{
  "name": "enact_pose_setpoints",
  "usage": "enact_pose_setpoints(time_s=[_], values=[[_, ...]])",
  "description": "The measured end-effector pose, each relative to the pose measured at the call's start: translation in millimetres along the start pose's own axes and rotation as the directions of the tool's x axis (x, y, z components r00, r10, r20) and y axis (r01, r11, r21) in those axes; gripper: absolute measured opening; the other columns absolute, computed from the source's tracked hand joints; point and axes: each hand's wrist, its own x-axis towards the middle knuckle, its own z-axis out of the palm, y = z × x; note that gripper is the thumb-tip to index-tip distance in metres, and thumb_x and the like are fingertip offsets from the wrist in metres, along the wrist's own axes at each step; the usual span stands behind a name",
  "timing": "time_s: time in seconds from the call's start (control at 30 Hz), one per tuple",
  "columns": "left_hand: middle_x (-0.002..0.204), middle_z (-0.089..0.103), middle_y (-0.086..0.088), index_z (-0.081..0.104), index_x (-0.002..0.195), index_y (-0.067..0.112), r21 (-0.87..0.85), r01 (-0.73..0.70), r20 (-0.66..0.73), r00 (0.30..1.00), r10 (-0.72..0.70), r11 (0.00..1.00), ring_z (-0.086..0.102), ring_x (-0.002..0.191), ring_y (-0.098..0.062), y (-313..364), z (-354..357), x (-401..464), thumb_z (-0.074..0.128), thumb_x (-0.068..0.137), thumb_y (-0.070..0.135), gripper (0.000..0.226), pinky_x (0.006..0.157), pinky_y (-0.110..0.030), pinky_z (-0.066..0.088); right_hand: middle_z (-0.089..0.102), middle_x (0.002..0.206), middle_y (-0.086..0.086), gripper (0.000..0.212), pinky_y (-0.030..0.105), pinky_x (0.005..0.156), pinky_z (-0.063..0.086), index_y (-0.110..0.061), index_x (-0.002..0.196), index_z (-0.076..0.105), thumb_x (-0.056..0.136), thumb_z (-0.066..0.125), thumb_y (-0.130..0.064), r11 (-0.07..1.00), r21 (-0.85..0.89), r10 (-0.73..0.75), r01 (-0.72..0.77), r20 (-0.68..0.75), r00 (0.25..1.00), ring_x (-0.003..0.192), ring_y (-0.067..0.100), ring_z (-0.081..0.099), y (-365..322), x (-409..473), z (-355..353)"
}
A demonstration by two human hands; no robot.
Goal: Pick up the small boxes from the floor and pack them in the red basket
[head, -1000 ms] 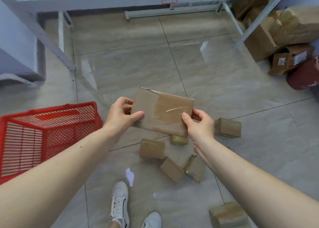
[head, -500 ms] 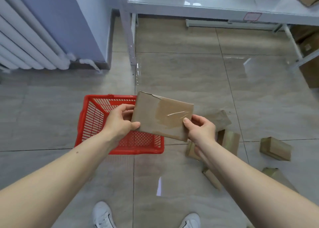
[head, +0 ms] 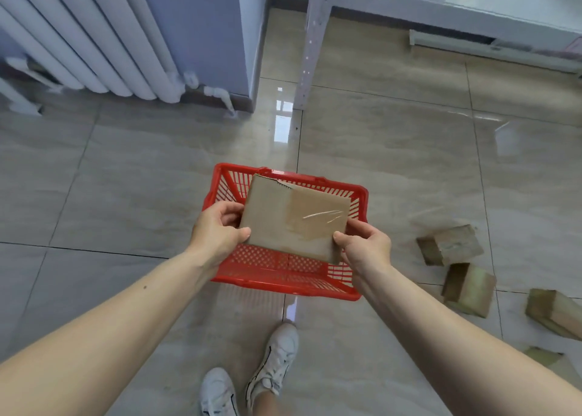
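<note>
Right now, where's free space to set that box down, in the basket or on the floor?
The red basket under the taped box, held by left hand and right hand, shows only bare mesh where visible. Floor left of it, toward the radiator, is bare. Crowded right: small boxes lie scattered.

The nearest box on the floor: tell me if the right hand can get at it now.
Probably not yet. The right hand and the left hand both grip the flat box over the red basket; the floor box lies apart, unobstructed.
</note>
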Motion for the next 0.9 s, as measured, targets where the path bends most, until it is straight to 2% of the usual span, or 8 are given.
enact_pose_setpoints(time_s=[0.1,0.23,0.37,0.47,0.6,0.73,0.9], values=[[0.111,0.069,-0.014,0.064,0.115,0.009,0.007,0.02,-0.046,0.999,-0.02,1.0,0.065,0.1,-0.025,-14.0,-1.1,22.1,0.065,0.079,-0.015,0.044,0.097,-0.04,0.051,0.072,0.109,0.008,0.041,0.047,0.093,0.056,-0.011,0.12,0.068,0.081,0.073,0.001,0.998,-0.061,0.004,-0.004,0.0,1.0,0.1,0.028,0.07,6.3,20.0,17.9],[0.109,0.073,-0.008,0.067,0.124,0.015,-0.024,0.083,-0.119,0.989,-0.086,0.996,0.069,0.102,-0.025,-43.5,0.0,58.9,0.07,0.079,-0.006,0.05,0.099,-0.044,0.052,0.072,0.11,0.005,0.035,0.047,0.091,0.057,-0.014,0.117,0.07,0.083,0.074,-0.006,0.993,-0.11,0.054,-0.051,0.025,0.998,0.1,0.027,0.069,19.6,49.1,42.0],[0.114,0.071,0.001,0.065,0.127,0.016,0.037,0.068,-0.193,0.979,-0.06,0.997,0.067,0.105,-0.016,-75.1,5.0,96.0,0.068,0.082,-0.001,0.048,0.101,-0.034,0.049,0.071,0.114,0.007,0.036,0.045,0.093,0.057,-0.01,0.12,0.068,0.086,0.07,-0.002,0.989,-0.139,0.058,-0.05,0.059,0.997,0.101,0.024,0.067,41.9,85.2,71.9],[0.122,0.066,0.003,0.06,0.13,0.017,0.12,0.037,-0.182,0.983,-0.014,0.992,0.063,0.113,-0.015,-104.9,12.2,131.3,0.061,0.088,0.004,0.044,0.106,-0.038,0.046,0.071,0.116,0.005,0.036,0.045,0.093,0.057,-0.013,0.12,0.069,0.086,0.07,-0.003,0.985,-0.17,0.046,-0.035,0.061,0.997,0.102,0.023,0.067,67.9,116.3,94.1],[0.136,0.059,-0.002,0.052,0.136,0.018,0.234,0.059,-0.13,0.991,-0.029,0.97,0.056,0.126,-0.02,-145.9,20.1,177.3,0.05,0.095,0.015,0.041,0.108,-0.046,0.043,0.07,0.118,0.003,0.041,0.041,0.095,0.056,-0.012,0.124,0.067,0.085,0.069,-0.001,0.984,-0.178,0.035,-0.026,0.049,0.998,0.103,0.019,0.066,109.0,158.6,119.6],[0.145,0.048,-0.001,0.046,0.143,0.02,0.334,0.043,-0.072,0.997,-0.02,0.942,0.047,0.133,-0.023,-176.2,26.0,216.0,0.043,0.098,0.021,0.045,0.112,-0.046,0.039,0.068,0.122,0.012,0.046,0.039,0.094,0.055,-0.009,0.13,0.061,0.086,0.064,0.007,0.988,-0.148,0.071,-0.054,0.115,0.991,0.108,0.024,0.066,145.3,199.3,144.0],[0.152,0.041,0.002,0.038,0.148,0.025,0.318,0.043,-0.039,0.999,-0.033,0.947,0.04,0.14,-0.02,-202.5,30.2,246.5,0.045,0.099,0.021,0.05,0.115,-0.047,0.035,0.065,0.127,0.01,0.05,0.031,0.085,0.056,-0.009,0.14,0.051,0.092,0.059,0.003,0.989,-0.055,0.144,-0.135,0.196,0.97,0.107,0.023,0.066,169.9,232.2,165.3]])
